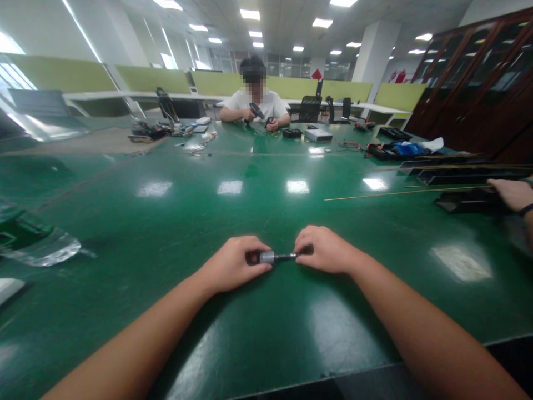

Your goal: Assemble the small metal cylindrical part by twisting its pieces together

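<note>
From the head, the left hand [236, 263] grips the thick end of a screwdriver-like tool [267, 257] near the front of the green table [200, 205]. The right hand [321, 250] pinches its thin end. The tool looks whole; I can't tell what's left.
</note>
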The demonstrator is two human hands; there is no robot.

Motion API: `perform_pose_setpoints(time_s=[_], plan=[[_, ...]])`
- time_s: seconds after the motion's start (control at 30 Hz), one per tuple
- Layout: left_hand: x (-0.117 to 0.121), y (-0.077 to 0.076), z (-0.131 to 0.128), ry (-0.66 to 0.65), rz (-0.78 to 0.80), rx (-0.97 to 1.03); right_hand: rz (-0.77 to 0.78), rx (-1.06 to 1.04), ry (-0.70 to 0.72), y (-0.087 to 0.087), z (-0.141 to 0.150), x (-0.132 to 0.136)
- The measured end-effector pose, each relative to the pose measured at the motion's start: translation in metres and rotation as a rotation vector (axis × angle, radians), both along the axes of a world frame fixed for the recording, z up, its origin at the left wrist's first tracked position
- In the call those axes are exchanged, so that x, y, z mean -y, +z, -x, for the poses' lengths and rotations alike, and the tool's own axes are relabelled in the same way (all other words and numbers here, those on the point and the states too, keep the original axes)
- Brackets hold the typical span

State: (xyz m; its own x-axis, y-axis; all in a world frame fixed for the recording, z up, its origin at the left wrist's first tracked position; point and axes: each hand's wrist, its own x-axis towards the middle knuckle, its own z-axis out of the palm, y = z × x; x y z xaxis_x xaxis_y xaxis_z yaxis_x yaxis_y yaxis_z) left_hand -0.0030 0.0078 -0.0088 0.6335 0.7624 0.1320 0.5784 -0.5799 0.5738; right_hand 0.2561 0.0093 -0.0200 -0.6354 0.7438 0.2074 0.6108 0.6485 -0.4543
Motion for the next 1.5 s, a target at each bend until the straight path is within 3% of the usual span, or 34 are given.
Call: perform_pose_setpoints(time_s=[0.27, 0.47, 0.6, 0.8, 1.27, 1.5], plan=[[0.002, -0.011, -0.006, 0.038, -0.027, 0.030, -0.079, -0.100, 0.027, -0.014, 0.036, 0.002], [0.003, -0.003, -0.004, 0.000, 0.020, 0.021, -0.079, -0.109, 0.032, -0.012, 0.031, 0.004], [0.003, 0.001, -0.003, -0.024, -0.065, 0.028, -0.063, -0.106, 0.032, -0.010, 0.027, 0.005], [0.001, 0.000, -0.002, 0.041, -0.033, 0.034, -0.047, -0.115, -0.004, -0.010, 0.025, 0.005], [-0.001, -0.001, -0.003, -0.024, -0.044, 0.082, -0.039, -0.156, 0.011, -0.011, 0.032, 0.006], [-0.001, -0.002, -0.003, 0.027, -0.016, 0.062, -0.045, -0.166, 0.006, -0.011, 0.027, 0.006]])
